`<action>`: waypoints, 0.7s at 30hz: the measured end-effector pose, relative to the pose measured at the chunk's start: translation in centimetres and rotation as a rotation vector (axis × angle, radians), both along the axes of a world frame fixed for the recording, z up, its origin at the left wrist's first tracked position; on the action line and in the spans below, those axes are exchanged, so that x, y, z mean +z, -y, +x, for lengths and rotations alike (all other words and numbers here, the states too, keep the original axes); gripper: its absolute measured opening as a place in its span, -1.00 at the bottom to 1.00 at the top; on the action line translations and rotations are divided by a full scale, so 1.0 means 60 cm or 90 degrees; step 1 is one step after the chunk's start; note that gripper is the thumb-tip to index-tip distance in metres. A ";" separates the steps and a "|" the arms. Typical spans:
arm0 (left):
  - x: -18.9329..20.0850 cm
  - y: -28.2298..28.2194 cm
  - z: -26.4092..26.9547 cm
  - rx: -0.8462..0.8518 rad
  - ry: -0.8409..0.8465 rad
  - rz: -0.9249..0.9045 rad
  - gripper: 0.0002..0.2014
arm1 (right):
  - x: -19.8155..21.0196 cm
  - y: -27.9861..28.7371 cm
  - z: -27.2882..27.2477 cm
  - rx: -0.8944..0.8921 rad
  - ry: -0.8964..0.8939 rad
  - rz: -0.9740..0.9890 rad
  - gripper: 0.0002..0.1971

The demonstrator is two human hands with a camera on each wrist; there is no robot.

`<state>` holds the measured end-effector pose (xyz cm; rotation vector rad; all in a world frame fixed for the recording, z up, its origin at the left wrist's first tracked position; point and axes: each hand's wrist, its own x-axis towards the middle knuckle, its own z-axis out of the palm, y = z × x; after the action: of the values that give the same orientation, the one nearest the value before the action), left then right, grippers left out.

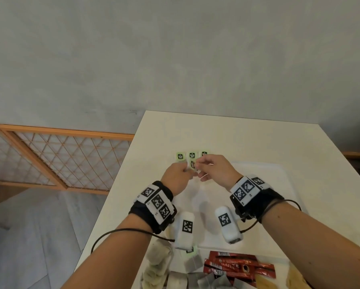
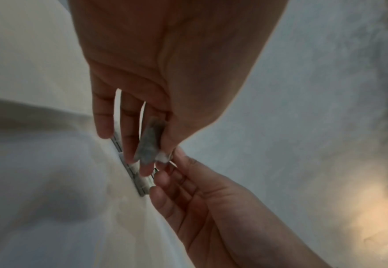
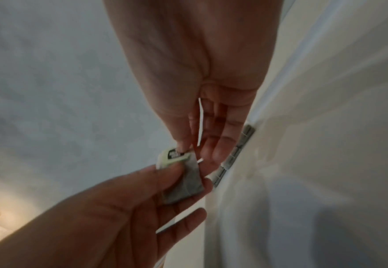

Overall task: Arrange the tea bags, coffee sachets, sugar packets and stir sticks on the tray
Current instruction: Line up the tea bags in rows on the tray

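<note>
Left hand (image 3: 142,204) pinches tea bag (image 3: 186,185) — right hand (image 3: 202,101) its tag (image 3: 173,155)

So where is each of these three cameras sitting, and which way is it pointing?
Head: worn on the head, looking forward and down over the white table; both forearms, left hand and right hand show.
Left wrist: on the left wrist, looking along the palm to the fingers holding a grey paper tea bag; the right hand also shows.
Right wrist: on the right wrist, looking along its fingers pinching the green tag; the left hand also shows.
Shared: all three show the tea bag held between both hands.
</note>
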<state>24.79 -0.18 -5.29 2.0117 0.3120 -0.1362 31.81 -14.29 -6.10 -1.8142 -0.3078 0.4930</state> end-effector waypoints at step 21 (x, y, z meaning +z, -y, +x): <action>-0.010 -0.106 0.040 -0.009 -0.133 0.257 -0.53 | -0.024 -0.073 0.046 -0.120 0.105 -0.133 -0.83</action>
<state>27.18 6.17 -5.88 2.4046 0.4892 -0.3150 34.56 -9.91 -7.54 -2.0695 -0.2009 0.2504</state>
